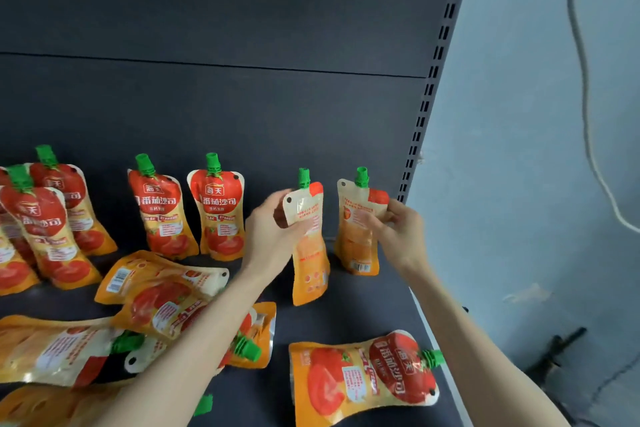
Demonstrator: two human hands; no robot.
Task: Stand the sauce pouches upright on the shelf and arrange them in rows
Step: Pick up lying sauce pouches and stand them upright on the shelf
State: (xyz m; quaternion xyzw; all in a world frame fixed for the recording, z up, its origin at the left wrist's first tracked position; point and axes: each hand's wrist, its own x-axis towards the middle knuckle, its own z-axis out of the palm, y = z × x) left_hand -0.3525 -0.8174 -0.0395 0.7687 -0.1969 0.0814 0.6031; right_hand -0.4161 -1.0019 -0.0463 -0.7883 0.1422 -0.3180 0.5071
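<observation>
Glossy waisted pouch point(310, 267) in left hand point(270, 232); barcoded pouch point(355, 250) in right hand point(401, 229).

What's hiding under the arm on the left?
A flat sauce pouch runs under the left forearm; its green cap pokes out. Its middle is covered, so that part cannot be seen.

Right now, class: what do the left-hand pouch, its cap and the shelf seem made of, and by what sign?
Pouch: probably flexible plastic film, glossy; it bends and catches light. Cap: moulded green plastic, seemingly ribbed. Shelf: perhaps painted metal, matte dark grey, no reflections.
</observation>
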